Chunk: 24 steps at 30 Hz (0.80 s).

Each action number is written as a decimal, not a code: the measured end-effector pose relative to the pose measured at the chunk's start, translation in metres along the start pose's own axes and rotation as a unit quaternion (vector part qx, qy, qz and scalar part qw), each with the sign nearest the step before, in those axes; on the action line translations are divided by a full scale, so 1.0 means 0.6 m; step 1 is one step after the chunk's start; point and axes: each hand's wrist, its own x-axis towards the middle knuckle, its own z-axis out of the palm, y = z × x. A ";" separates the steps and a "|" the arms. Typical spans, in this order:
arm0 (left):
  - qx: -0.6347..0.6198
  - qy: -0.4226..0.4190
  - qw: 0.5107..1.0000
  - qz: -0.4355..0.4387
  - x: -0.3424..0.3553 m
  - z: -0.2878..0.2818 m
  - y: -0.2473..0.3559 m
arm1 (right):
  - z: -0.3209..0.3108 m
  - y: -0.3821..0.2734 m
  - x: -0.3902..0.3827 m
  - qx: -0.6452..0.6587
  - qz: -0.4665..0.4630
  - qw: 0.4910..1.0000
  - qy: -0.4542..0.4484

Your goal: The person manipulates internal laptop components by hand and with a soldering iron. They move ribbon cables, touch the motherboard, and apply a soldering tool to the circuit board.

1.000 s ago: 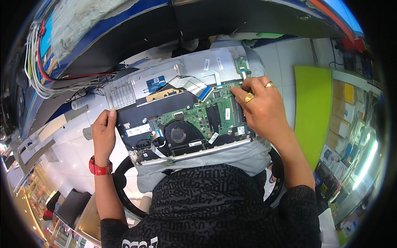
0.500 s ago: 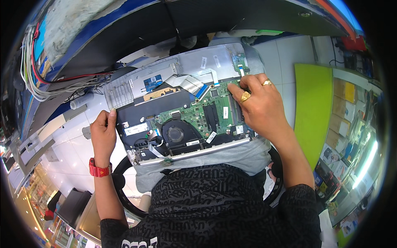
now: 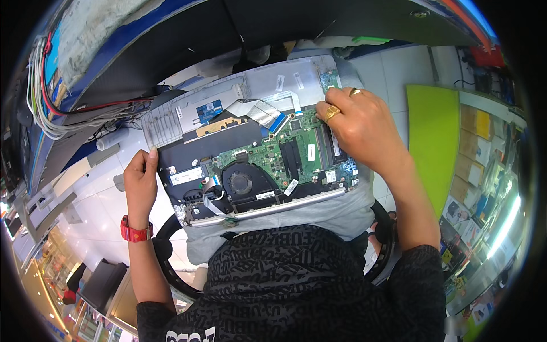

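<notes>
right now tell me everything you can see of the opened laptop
The laptop lies bottom side up on the person's lap, cover off. Its silver shell holds a green circuit board, a round black fan, a dark battery panel and flat ribbon cables. The left hand grips its left edge; the right hand, wearing two gold rings, rests on the board's far right corner.

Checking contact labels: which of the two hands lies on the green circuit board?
The right hand, with rings, lies on the green circuit board. The left hand, above a red wristband, only grips the laptop's left edge.
</notes>
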 end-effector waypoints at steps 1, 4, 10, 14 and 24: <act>0.002 0.001 1.000 -0.010 0.000 0.001 0.001 | -0.001 0.001 0.004 -0.003 -0.016 1.000 -0.001; 0.003 0.002 1.000 -0.004 -0.001 0.000 0.004 | -0.003 -0.001 0.010 -0.010 -0.025 0.999 -0.028; 0.016 -0.005 1.000 -0.002 -0.003 -0.001 0.007 | 0.001 -0.004 0.010 -0.001 -0.019 1.000 -0.019; -0.005 -0.009 1.000 -0.004 -0.003 -0.001 0.006 | -0.001 -0.003 0.002 0.018 0.030 0.999 -0.003; -0.020 -0.009 1.000 -0.007 -0.003 -0.002 0.004 | -0.015 -0.023 -0.035 0.027 0.054 0.998 -0.017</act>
